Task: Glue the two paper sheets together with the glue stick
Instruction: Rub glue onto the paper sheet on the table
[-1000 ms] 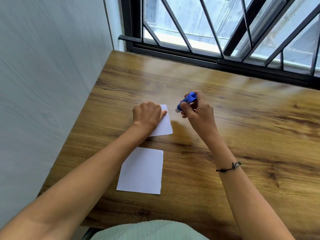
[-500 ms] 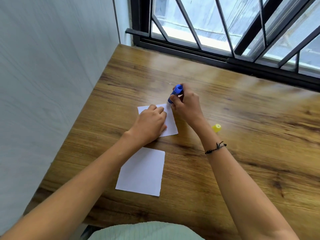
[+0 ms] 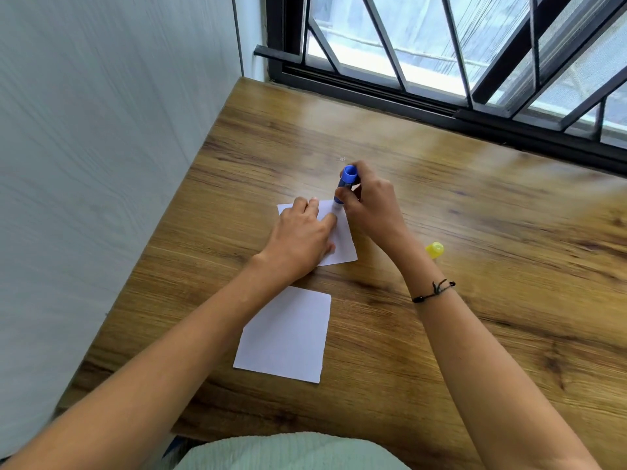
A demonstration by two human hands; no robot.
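Observation:
Two white paper sheets lie on the wooden table (image 3: 475, 205). The far sheet (image 3: 342, 244) is pressed flat under my left hand (image 3: 300, 240), fingers spread over most of it. My right hand (image 3: 371, 206) grips a blue glue stick (image 3: 346, 183), held nearly upright with its tip touching the far sheet's upper right corner. The near sheet (image 3: 285, 337) lies free, closer to me, partly crossed by my left forearm.
A yellow glue cap (image 3: 435, 249) lies on the table right of my right wrist. A grey wall (image 3: 101, 164) bounds the table on the left. A black-framed barred window (image 3: 441, 62) runs along the far edge.
My right hand brought the glue stick left and down onto the far sheet's upper corner. My left hand slid lower on that sheet, baring its top edge. The yellow cap came into view.

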